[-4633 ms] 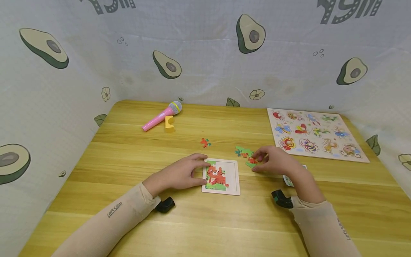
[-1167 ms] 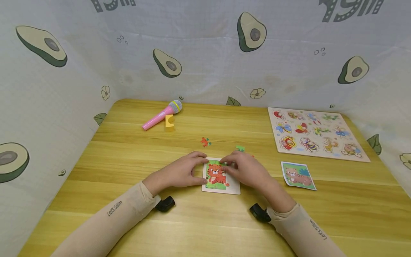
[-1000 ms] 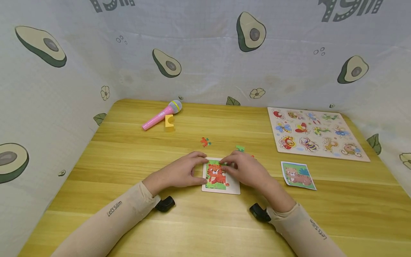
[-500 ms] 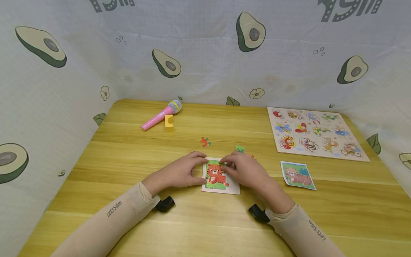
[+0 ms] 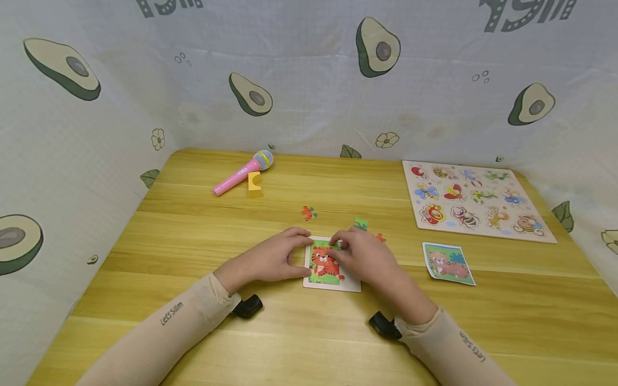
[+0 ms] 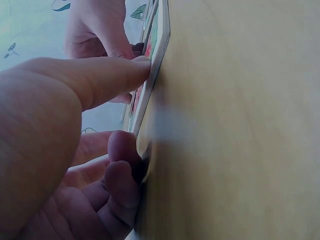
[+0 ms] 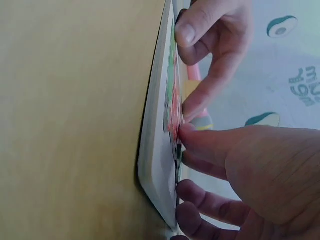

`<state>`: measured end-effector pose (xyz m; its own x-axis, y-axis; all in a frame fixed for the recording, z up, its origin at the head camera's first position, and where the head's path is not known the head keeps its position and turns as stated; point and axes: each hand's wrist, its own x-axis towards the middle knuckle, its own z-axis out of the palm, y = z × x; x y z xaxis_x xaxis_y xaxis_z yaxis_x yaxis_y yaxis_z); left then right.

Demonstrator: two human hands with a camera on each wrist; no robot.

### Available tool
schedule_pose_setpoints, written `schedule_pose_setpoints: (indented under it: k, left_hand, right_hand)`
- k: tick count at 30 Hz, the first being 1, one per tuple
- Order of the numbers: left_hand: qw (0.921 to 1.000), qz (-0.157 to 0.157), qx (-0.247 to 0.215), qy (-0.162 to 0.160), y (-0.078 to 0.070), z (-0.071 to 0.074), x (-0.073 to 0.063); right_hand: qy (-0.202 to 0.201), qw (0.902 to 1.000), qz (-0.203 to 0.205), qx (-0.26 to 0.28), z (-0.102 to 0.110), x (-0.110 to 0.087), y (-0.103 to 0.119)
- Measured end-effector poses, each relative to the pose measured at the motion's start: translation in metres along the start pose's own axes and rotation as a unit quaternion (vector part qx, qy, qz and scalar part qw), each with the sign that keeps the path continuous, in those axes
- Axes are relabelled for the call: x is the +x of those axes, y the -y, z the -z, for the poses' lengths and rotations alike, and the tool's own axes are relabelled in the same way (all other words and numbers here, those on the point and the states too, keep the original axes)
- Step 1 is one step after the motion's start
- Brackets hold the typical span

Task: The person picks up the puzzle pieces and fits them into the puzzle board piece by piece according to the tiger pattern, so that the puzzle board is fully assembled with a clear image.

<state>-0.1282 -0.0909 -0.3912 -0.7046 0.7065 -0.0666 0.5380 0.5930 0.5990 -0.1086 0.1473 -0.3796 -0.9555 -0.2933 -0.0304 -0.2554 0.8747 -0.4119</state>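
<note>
In the head view, a square puzzle tray (image 5: 355, 279) lies on the table with a partly assembled orange tiger picture (image 5: 324, 262) on a green ground. My left hand (image 5: 267, 257) rests at its left side, thumb near the lower corner and index finger at the upper one. The left wrist view shows the thumb (image 6: 130, 72) pressing straight on the tray's edge. Over the upper right of the picture, my right hand (image 5: 367, 254) pinches a small puzzle piece, mostly covered by the thumb and fingers. A dark green bit of it (image 7: 178, 152) shows in the right wrist view.
Loose pieces lie behind the tray: an orange one (image 5: 308, 213), a green one (image 5: 360, 223) and another orange one (image 5: 381, 237). To the right are a tiger picture card (image 5: 449, 262) and an insect peg board (image 5: 475, 201). A pink toy microphone (image 5: 243, 172) and yellow block (image 5: 254, 185) stand back left.
My right hand has come from the loose pieces to the tray and recently shifted slightly there. Tiger pieces now fill the picture's upper left. The left hand has stayed at the tray's edge.
</note>
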Motion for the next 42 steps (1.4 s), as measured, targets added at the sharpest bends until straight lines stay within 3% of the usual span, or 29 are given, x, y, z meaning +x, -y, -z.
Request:
schedule_pose_setpoints:
  k: [13, 24, 30, 37, 42]
  left_hand:
    - [1.0000, 0.002, 0.000, 0.004, 0.000, 0.000, 0.000]
    - [1.0000, 0.000, 0.001, 0.003, -0.001, 0.000, 0.000]
    - [0.9997, -0.014, 0.014, 0.016, -0.005, -0.001, -0.001]
    - [0.9982, 0.004, 0.052, 0.029, -0.010, -0.003, -0.001]
    - [0.9981, 0.012, 0.054, 0.028, -0.010, -0.003, -0.002]
  right_hand:
    - [-0.001, 0.9997, -0.023, -0.001, -0.001, -0.001, 0.003]
    - [0.037, 0.9988, 0.028, 0.019, 0.010, -0.002, -0.004]
    - [0.056, 0.9971, 0.029, 0.043, 0.013, 0.001, -0.008]
    - [0.055, 0.9962, 0.017, 0.066, 0.012, 0.003, -0.013]
    - [0.045, 0.9953, 0.013, 0.085, 0.013, 0.003, -0.014]
